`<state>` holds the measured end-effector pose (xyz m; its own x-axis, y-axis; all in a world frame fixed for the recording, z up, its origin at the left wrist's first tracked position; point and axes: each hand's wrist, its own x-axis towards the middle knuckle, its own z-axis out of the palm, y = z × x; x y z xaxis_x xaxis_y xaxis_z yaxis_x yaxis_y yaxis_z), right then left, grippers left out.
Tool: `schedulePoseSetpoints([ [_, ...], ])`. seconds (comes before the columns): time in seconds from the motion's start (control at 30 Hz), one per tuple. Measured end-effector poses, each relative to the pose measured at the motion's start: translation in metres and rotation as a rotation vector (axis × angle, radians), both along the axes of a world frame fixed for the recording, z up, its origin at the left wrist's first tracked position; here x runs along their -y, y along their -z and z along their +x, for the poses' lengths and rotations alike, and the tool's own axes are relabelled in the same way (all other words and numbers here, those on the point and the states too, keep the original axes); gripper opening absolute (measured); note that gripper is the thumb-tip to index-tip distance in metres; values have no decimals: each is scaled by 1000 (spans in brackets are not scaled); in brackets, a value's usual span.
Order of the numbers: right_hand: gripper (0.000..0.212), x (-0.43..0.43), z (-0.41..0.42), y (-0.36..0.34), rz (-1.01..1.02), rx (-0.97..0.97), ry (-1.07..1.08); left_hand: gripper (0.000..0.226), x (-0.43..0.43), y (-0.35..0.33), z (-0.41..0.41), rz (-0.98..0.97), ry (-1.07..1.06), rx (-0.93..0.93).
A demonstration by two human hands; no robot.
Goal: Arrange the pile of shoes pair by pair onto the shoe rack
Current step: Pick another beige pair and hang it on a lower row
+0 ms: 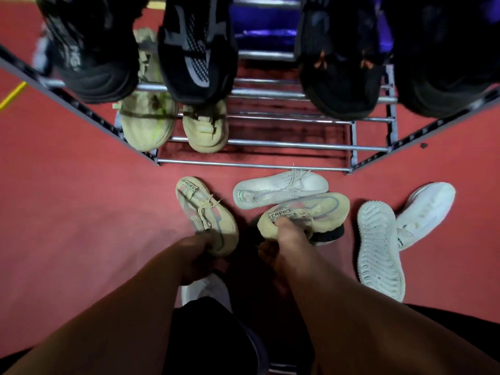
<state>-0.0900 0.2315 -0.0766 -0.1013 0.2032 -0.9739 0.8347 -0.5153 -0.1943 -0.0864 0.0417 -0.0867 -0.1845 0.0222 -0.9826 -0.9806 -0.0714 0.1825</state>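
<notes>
Head view only. Gripping one beige sneaker (205, 215) by its near end with left hand (200, 257), fingers curled round it. Pinching the matching beige sneaker (311, 212) at the collar with right hand (286, 236), thumb over the rim. Held low, just in front of shoe rack (257, 165), with the right-hand one over a white sneaker (278, 188) and a dark shoe (331, 234). Probably the pick-up of a pair. Cannot tell whether either sneaker is clear of the floor. Lift the right-hand one straight up to avoid dragging the shoes under it. Turn both toes the same way, then set side by side on the bare rails (284, 143) of the lower shelf, right of the beige pair (147, 123) already there. Rest soles across two rails, not one. Leave the white shoes (378, 247) at right for later.
</notes>
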Motion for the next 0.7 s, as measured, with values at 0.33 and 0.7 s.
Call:
schedulePoseSetpoints([
  [0.33,31,-75,8,-148,-61,-60,-375,18,16,-123,17,-50,289,-52],
  [0.7,41,-167,36,-363,514,-28,-1396,45,-8,-320,2,-107,834,-180],
])
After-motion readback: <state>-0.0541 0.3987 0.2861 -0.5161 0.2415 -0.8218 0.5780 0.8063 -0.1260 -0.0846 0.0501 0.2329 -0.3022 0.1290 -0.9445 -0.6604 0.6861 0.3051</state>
